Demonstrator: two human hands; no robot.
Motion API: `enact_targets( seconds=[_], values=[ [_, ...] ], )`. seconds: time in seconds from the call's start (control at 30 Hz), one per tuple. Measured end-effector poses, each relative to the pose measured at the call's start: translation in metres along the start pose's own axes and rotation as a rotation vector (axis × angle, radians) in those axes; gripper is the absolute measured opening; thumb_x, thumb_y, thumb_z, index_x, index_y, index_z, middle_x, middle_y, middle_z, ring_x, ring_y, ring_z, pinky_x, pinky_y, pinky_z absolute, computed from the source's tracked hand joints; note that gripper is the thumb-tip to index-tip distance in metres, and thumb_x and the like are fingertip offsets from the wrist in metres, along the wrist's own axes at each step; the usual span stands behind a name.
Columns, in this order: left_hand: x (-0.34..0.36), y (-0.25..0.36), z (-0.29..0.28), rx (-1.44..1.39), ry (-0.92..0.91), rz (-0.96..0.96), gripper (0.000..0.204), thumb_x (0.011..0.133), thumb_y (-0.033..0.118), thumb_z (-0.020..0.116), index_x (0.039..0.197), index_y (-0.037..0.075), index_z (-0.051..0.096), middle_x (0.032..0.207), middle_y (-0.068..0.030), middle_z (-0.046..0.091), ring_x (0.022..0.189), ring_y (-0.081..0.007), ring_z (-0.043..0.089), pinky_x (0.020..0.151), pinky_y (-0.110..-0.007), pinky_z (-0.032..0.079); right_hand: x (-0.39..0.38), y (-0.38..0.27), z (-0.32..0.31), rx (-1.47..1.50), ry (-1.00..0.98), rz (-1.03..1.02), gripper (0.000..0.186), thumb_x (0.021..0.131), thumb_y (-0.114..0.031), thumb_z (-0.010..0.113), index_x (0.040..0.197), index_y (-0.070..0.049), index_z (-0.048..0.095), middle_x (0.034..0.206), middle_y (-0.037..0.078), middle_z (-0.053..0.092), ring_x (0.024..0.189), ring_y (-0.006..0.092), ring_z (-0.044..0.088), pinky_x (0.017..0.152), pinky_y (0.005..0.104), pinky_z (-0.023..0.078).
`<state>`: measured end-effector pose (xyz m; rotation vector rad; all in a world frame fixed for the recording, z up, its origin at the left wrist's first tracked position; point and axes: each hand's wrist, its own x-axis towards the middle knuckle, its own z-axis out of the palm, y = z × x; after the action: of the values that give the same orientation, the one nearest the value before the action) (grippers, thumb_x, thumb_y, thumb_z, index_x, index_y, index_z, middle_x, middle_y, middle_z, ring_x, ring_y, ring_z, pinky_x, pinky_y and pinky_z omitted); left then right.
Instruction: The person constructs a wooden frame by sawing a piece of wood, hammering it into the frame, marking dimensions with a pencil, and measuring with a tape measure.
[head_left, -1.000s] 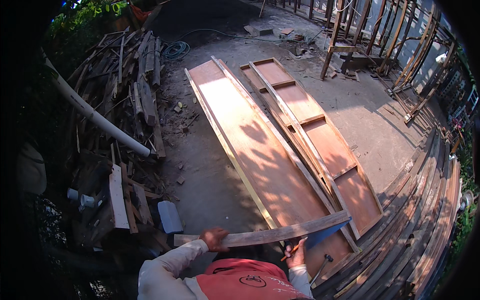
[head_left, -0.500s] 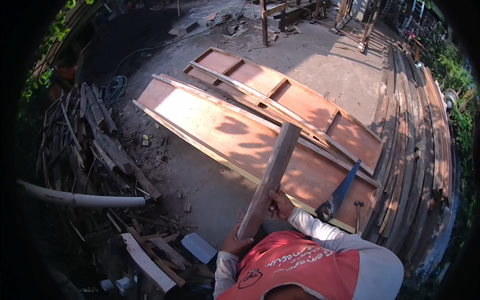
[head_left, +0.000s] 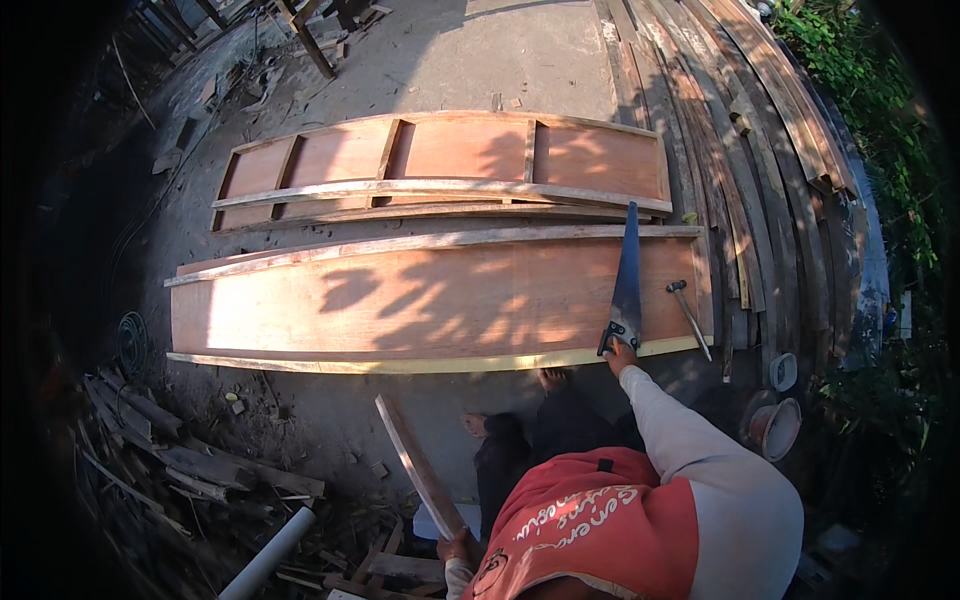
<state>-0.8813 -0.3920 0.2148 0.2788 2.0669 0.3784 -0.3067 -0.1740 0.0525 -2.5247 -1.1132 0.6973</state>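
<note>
My left hand [head_left: 454, 544] grips the lower end of a narrow wooden board [head_left: 420, 460], which angles up and leftward beside my legs. My right arm reaches forward, and my right hand [head_left: 620, 356] is closed on the black handle of a blue-bladed handsaw [head_left: 626, 268]. The saw lies across the near plywood panel [head_left: 430, 290], which has pale timber strips along both long edges. A hammer [head_left: 688, 310] lies just right of the saw on that panel. Behind it rests a second plywood panel [head_left: 460, 150] with timber cross pieces.
Long planks [head_left: 745, 180] are stacked along the right, with buckets [head_left: 770, 428] near their end. Scrap wood [head_left: 190, 460] piles at lower left beside a white pipe [head_left: 265, 555]. A hose [head_left: 132, 340] lies at left, and upright timber posts [head_left: 310, 40] stand behind.
The view has swung, so the panels now lie crosswise. My right hand has left the board and taken the saw handle. The board has dropped leftward in my left hand.
</note>
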Motion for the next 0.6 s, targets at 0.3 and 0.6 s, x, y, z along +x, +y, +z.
enact_targets(
  seconds=[0.3,0.6],
  values=[
    [-0.017,0.052,0.060,0.409,0.040,-0.109,0.061,0.063,0.033,0.085,0.110,-0.002,0.068,0.101,-0.0182,0.072,0.087,-0.0270,0.070,0.078,-0.040,0.055,0.008,0.008,0.051,-0.372,-0.355,0.364,0.086,0.073,-0.047,0.080,0.145,-0.013,0.048,0.146,0.023,0.044,0.135,0.0358,0.043,0.113,0.0409,0.035],
    [0.002,0.071,-0.059,0.235,0.099,-0.046,0.064,0.062,0.037,0.085,0.111,0.000,0.069,0.102,-0.0180,0.072,0.089,-0.0273,0.071,0.079,-0.040,0.055,-0.088,-0.055,0.034,0.741,-0.532,0.610,0.021,0.087,-0.013,0.063,0.104,-0.016,0.051,0.074,0.004,0.059,0.049,0.0183,0.055,0.037,0.0311,0.038]
  ],
)
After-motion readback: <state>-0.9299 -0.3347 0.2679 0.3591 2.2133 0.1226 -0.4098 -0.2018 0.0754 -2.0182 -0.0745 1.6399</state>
